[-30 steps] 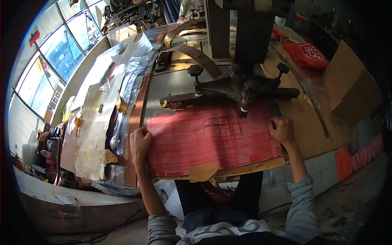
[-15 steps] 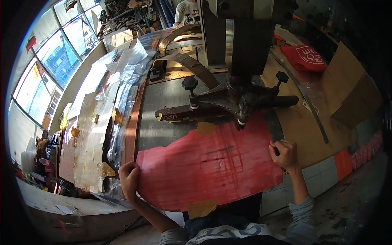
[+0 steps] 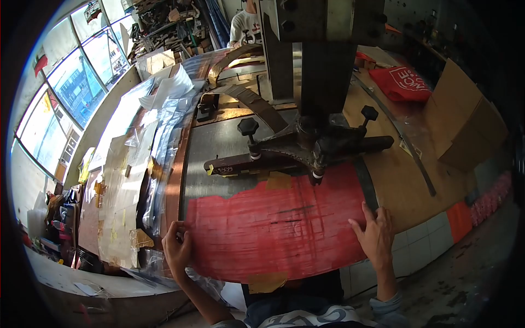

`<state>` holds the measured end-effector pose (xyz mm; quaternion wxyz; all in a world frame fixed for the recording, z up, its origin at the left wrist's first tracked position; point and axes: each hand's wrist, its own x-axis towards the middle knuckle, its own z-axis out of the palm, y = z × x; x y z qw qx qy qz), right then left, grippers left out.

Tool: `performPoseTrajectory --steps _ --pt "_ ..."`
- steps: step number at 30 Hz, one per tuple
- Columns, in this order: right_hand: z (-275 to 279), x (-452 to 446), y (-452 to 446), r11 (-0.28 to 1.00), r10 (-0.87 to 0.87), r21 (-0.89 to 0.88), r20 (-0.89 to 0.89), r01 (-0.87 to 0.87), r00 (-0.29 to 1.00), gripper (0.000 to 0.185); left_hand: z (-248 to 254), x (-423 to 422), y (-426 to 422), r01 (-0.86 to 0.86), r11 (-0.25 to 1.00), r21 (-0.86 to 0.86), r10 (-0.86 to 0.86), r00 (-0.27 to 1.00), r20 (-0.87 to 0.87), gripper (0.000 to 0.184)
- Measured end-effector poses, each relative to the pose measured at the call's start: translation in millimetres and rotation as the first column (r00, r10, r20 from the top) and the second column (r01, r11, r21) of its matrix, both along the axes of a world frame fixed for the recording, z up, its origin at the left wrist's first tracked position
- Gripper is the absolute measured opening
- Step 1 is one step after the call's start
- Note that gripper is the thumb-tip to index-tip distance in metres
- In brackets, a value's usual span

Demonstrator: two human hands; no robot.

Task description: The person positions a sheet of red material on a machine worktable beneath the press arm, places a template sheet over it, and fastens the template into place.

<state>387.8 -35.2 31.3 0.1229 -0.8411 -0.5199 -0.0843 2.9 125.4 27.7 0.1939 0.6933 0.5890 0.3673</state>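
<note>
A red, streaked sheet lies on the grey metal plate under the press, its near end curving down toward my body. A tan tape piece is on its far edge and another tape piece on its near edge. At the sheet's left edge my left hand has its fingers curled, thumb against the border. My right hand rests at the right edge with thumb and fingers apart. Just above the sheet's far part stands the press's dark metal clamp foot with black knobs.
Clear plastic and yellowed sheets cover the table's left side. To the right lie a red bag, an open cardboard box and a long thin strip. A person is at the far end, partly behind the press column.
The red sheet has settled flatter and slightly lower in view. My right hand has gone from curled on its edge to spread fingers; my left hand has loosened somewhat.
</note>
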Motion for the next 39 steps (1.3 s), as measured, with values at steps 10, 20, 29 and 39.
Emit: performPoseTrajectory --steps 10,20,29,39 --pt "-27.8 -8.5 -3.4 0.924 0.006 0.360 -0.349 0.129 0.937 0.058 -16.6 -15.0 -0.1 -0.012 1.000 -0.024 0.016 0.977 0.211 0.012" --pt "-19.6 10.6 27.9 0.932 0.270 0.362 -0.644 -0.026 0.716 0.027 -6.9 -25.6 -17.6 -0.181 0.979 0.092 0.160 0.967 0.199 0.016" --pt "-25.1 14.3 51.3 0.943 0.330 0.272 -0.699 -0.190 0.634 0.024 17.4 -44.3 -53.7 -0.297 0.952 0.074 0.281 0.945 0.169 0.018" --pt "-30.4 2.4 67.9 0.899 0.437 0.345 -0.661 -0.270 0.609 0.023 15.6 -59.5 -66.6 -0.333 0.942 0.052 0.318 0.930 0.182 0.025"
